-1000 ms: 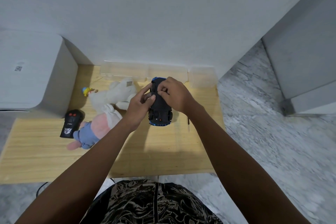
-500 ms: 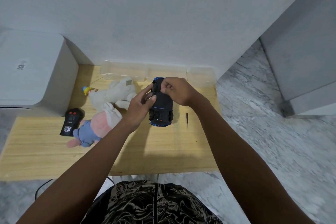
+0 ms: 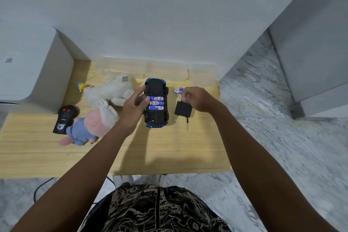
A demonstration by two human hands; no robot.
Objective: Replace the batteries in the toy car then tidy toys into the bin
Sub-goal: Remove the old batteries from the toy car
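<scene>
The toy car (image 3: 156, 88) lies upside down on the wooden table (image 3: 169, 149), black underside up, blue body at the edges. Its battery bay is uncovered and shows three blue-and-white batteries (image 3: 156, 103) side by side. My left hand (image 3: 136, 106) grips the car's left side, fingers touching the batteries. My right hand (image 3: 195, 98) pinches the black battery cover (image 3: 183, 109) by its top edge, just right of the car. Loose batteries (image 3: 178, 91) lie beside my right hand. A thin screwdriver (image 3: 187, 123) lies below the cover.
A clear plastic bin (image 3: 143, 68) and a smaller clear container (image 3: 204, 75) stand at the table's back edge. A white plush (image 3: 113, 90), a pink-and-blue plush (image 3: 88, 126), a small yellow toy (image 3: 82, 86) and a black remote (image 3: 63, 119) lie at the left. A white appliance (image 3: 28, 69) stands far left.
My right hand has lifted the battery cover off the car and moved it to the right. The batteries in the bay now show. Loose batteries have come into view.
</scene>
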